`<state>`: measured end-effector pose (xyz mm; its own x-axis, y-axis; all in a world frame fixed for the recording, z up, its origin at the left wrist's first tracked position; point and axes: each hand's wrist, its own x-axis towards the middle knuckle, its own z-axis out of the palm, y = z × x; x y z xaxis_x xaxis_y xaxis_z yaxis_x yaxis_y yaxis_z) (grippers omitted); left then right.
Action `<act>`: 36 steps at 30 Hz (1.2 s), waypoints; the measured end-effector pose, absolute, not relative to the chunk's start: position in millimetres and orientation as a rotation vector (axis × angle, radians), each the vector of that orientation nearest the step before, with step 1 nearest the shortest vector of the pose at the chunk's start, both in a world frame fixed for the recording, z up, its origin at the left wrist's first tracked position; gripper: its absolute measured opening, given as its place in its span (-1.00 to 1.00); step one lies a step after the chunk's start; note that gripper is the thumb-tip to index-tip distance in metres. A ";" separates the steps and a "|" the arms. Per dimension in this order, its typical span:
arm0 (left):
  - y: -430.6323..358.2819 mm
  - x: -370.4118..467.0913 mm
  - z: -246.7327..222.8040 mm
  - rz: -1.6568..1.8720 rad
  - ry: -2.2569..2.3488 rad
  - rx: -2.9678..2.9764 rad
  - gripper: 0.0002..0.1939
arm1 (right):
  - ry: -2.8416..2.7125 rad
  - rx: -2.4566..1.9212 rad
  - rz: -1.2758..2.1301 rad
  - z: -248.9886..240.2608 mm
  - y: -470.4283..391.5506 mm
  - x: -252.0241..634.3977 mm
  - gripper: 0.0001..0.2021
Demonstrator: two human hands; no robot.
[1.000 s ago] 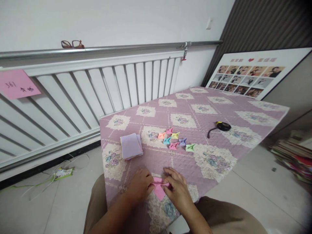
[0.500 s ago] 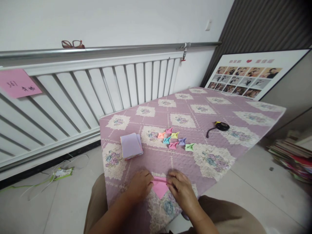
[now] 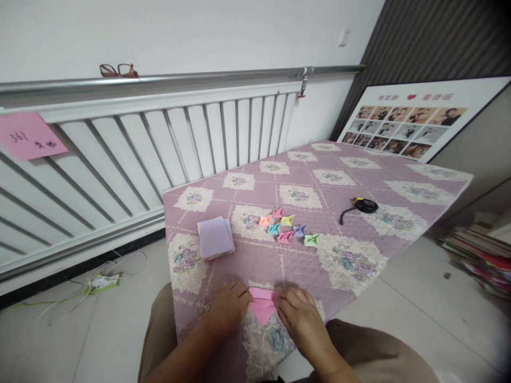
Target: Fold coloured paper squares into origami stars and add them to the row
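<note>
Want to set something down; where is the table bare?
Bare cloth lies between the radiator and the folded papers, and between the black object and the photo board. Crowded: the folded papers themselves, and the near edge, where left hand and right hand hold pink paper.

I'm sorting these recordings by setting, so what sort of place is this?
Probably a room in a home, though I can't be sure: it has a flowered tablecloth, a white radiator and a framed board of photos.
</note>
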<state>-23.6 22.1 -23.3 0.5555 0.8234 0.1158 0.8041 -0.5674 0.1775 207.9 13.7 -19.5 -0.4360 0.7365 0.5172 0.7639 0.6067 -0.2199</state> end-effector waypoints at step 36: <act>-8.0 2.2 24.0 -0.238 1.565 2.630 -0.55 | -2.300 -1.151 -0.170 -25.9 -14.1 222.5 -0.74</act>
<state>2.2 -8.0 24.0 0.4687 0.8670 -0.1692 0.8781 -0.4782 -0.0178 222.5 -14.1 -25.9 -0.4771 0.7000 0.5314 0.7705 0.6240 -0.1302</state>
